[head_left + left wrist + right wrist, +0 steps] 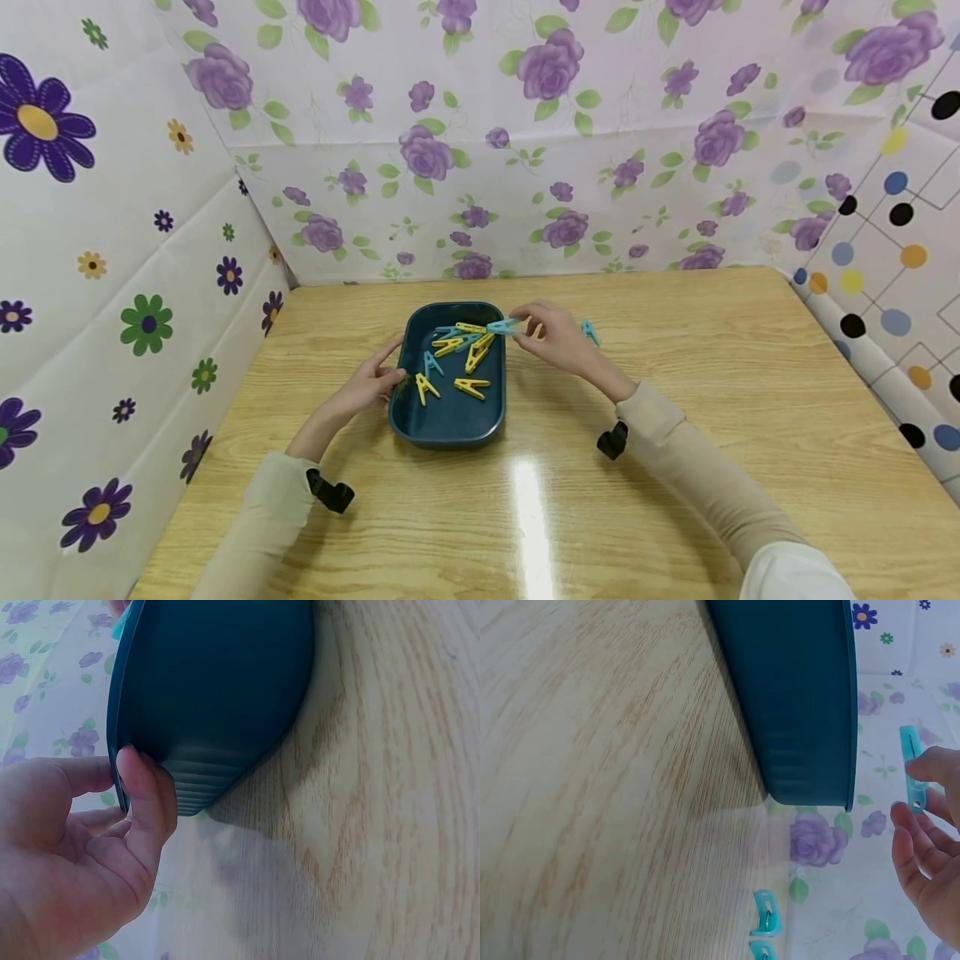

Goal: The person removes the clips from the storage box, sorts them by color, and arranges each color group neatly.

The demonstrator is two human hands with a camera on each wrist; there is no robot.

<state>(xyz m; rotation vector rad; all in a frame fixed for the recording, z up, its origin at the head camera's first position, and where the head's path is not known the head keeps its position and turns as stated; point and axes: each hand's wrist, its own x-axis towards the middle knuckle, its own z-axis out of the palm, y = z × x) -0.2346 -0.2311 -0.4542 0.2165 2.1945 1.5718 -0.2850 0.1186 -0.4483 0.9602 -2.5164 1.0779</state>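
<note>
Two hands work at a dark teal rounded-rectangle plastic tray (pixel 408 412) set mid-table in the head view. The left hand (pixel 371 385) sits at the tray's left rim, thumb on the edge and fingers down the outer wall, steadying it. The right hand (pixel 553 336) hovers over the tray's far right corner, fingertips pinching a light blue plastic clothes peg (pixel 502 326) just above the rim. Inside the tray lie yellow plastic pegs (pixel 471 385) and a few more blue ones, piled toward the far end. Another blue peg (pixel 590 332) lies on the light wooden table (pixel 712 400) just beyond the right hand. There is wide bare tabletop to the right and toward the person, less on the left, where the flowered sheet wall (pixel 112 317) stands close to the table edge.

On to the left wrist view: the tray (pixel 217 690) fills the upper frame, its ribbed corner lifted into sight, and the left hand (pixel 82 847) has its thumb (pixel 146 795) pressed on the rim with the other fingers loosely curled behind it. Bare wood runs off to the right.

Right wrist view now: the tray's outer wall (pixel 795 697) stands beside the right hand (pixel 930 847), whose fingers nip the blue peg (pixel 913 776) clear of the rim. Two blue pegs (pixel 766 919) lie on the table past the tray's corner, apart from it.
</note>
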